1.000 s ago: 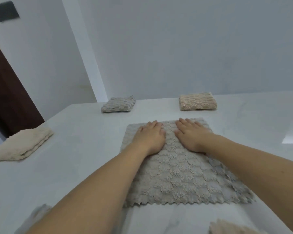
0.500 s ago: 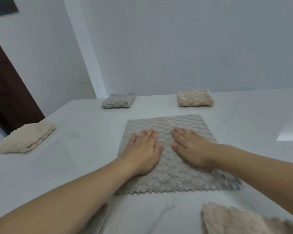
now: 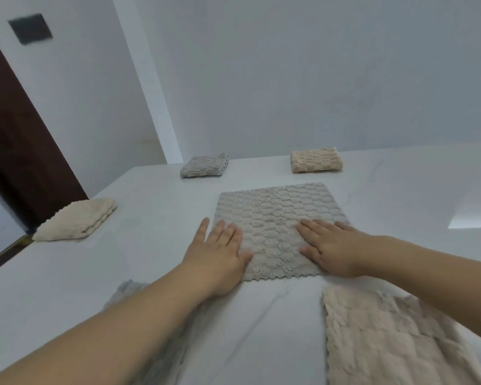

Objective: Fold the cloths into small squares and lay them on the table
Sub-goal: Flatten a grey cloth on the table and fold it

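Observation:
A grey textured cloth [image 3: 275, 218] lies spread flat on the white table [image 3: 150, 245]. My left hand [image 3: 220, 254] rests palm down on its near left corner, fingers apart, partly on the table. My right hand [image 3: 331, 245] presses flat on its near right side. Neither hand grips anything. Three folded cloths lie farther off: a grey one [image 3: 204, 165] at the back, a beige one [image 3: 315, 160] at the back right, and a cream one [image 3: 75, 219] at the left edge.
An unfolded beige cloth [image 3: 386, 337] lies near me on the right, and a grey cloth [image 3: 156, 343] lies partly under my left forearm. A white wall stands behind the table; a dark brown door [image 3: 17, 151] is at the left.
Both hands slid toward me and apart across the grey cloth, from its far middle to its near corners. The view tilted down, which brought the nearer unfolded cloths into sight.

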Motion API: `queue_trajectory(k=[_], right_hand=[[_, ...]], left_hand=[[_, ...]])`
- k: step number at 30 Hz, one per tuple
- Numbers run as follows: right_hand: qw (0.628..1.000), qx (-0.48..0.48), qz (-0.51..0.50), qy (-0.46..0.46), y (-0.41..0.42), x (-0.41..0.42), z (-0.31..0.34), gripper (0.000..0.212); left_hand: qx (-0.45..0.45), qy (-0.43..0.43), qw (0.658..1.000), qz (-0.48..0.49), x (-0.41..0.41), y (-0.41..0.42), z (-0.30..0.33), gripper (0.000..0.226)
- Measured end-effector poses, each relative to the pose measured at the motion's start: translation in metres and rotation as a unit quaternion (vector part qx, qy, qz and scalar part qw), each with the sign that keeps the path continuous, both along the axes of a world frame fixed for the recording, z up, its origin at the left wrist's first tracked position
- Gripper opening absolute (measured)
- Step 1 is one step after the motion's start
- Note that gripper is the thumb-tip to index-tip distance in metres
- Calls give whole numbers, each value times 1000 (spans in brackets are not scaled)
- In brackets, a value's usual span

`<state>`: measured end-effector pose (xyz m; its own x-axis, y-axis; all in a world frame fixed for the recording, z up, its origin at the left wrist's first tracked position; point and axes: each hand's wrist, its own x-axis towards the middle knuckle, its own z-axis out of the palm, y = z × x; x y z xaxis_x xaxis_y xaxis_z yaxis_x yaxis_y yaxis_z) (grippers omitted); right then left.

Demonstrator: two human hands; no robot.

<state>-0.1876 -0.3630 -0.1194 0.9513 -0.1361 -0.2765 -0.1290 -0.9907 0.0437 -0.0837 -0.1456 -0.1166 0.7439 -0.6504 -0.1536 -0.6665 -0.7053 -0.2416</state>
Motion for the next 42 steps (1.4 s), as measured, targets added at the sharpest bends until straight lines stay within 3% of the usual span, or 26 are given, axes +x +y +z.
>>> queue_trajectory(k=[2,5,8,11,14,17,19,23,26,31,34,36,38,42], right_hand=[[998,-47,-50,-7,-15,-8,17,59],[997,-27,-36,-61,-9,-19,43,43],[1000,8,8,6,13,-28,46,41],[997,-63,33,14,16,-32,40,41],[992,-112,32,41,11,-36,46,30],[996,-63,-19,54,4,-35,61,25],[997,8,-69,30,-8,-28,72,20],[977,138,-155,-45,-37,-8,81,16],[949,228,-189,-107,-58,10,76,22],[900,326,-188,-221,-87,49,56,14],[868,335,-192,-312,-103,72,35,18],[863,320,-197,-339,-111,83,16,20],[875,280,-196,-344,-116,92,-4,23],[892,248,-165,-339,-122,98,-14,23]], left_hand=[[15,-46,999,7,5,17,13,64],[-50,-4,997,-62,-6,25,30,47],[-49,-33,990,-130,-32,17,33,21],[-9,-83,986,-147,-37,8,33,18],[-16,-33,993,-115,-39,0,39,13],[-47,79,994,-58,-36,-6,48,7],[-77,133,988,-32,-28,-7,55,9],[-195,155,969,3,4,-9,67,18],[-287,139,947,39,36,-15,71,17],[-382,105,911,112,82,-42,52,17],[-420,76,892,151,106,-61,29,17],[-381,36,909,164,116,-69,9,17],[-328,7,927,183,124,-71,-11,22],[-359,15,914,186,132,-70,-24,13]])
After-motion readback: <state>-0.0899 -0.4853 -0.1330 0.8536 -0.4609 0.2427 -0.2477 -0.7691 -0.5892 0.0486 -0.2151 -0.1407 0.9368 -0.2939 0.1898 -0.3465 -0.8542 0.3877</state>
